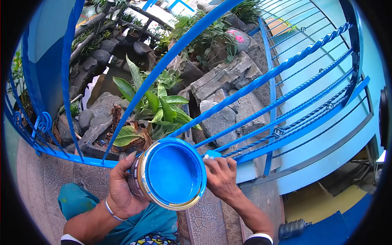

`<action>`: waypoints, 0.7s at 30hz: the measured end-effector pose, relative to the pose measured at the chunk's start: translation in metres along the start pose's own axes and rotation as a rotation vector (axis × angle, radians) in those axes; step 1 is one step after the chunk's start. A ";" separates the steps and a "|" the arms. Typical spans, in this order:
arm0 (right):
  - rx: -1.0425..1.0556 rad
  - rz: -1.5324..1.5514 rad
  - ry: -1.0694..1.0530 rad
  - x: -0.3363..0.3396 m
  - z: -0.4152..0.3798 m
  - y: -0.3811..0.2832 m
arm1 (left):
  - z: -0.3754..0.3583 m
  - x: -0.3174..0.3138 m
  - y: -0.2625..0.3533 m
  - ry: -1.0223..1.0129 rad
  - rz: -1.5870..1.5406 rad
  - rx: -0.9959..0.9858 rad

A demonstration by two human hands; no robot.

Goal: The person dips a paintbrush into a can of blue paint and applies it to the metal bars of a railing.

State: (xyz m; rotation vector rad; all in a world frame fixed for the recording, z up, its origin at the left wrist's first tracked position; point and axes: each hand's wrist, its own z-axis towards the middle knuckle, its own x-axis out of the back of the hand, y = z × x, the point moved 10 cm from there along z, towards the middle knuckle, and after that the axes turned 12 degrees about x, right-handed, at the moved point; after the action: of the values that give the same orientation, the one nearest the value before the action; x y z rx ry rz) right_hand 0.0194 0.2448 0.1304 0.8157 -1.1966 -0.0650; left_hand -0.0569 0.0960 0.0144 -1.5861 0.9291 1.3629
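Observation:
An open can of bright blue paint [172,173] is tilted toward me at the lower centre. My left hand [122,188] is wrapped round the can's left side and underside. Just right of the can, my right hand [222,175] is closed near the lower rail of the blue metal railing [261,81]. A small blue piece [212,154] shows at its fingertips; the rest of what it holds is hidden by the fingers and the can. Twisted and plain blue bars fan out above both hands.
Beyond the railing are leafy plants [157,102], rocks [218,120] and a stone slab [224,77]. Stone-patterned paving [206,220] runs below. A large plastic bottle [292,228] lies at the lower right, beside a light blue wall [318,134].

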 end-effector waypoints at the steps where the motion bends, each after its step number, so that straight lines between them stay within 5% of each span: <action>1: -0.034 0.032 0.068 0.005 -0.004 0.008 | 0.000 0.000 -0.001 0.000 -0.004 0.004; 7: -0.092 -0.300 0.055 0.063 -0.010 0.043 | 0.002 0.005 0.002 0.029 -0.037 -0.003; 11: -0.185 -0.406 0.224 0.092 -0.023 0.050 | 0.005 0.000 0.000 0.023 -0.042 0.003; 21: -0.414 0.022 0.330 -0.006 -0.055 0.009 | 0.004 0.004 0.001 0.018 -0.050 0.001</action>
State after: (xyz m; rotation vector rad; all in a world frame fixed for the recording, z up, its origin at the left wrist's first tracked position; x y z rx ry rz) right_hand 0.0597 0.2827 0.1237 0.4271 -0.8396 -0.1487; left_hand -0.0591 0.0988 0.0105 -1.6122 0.8948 1.3154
